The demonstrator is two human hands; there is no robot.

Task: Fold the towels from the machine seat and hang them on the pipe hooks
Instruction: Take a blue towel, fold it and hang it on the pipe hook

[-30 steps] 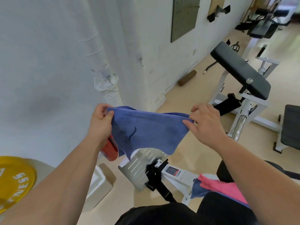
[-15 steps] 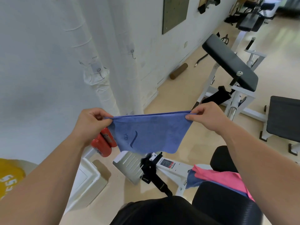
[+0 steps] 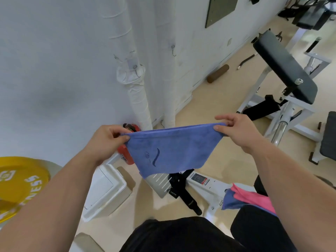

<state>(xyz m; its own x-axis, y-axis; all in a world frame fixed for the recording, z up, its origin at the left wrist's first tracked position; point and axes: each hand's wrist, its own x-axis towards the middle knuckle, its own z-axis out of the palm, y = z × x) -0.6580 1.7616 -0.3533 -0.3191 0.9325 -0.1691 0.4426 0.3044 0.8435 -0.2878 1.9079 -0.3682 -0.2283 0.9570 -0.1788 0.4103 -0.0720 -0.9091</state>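
Observation:
I hold a folded blue towel stretched out in front of me, its top edge taut and level. My left hand pinches its left corner and my right hand pinches its right corner. Straight ahead rise two white wrapped pipes; the left pipe carries a small metal hook and the right pipe another hook. Both hooks hang bare. A pink towel lies over another blue towel on the black machine seat at lower right.
A red canister stands at the pipe's foot, partly behind the towel. A white box sits on the floor at left, beside a yellow weight plate. The machine's white frame and a padded bench stand to the right.
The sagging towel has been pulled taut and level between my hands. My view has tilted, so the pipes and hooks stand more centrally ahead.

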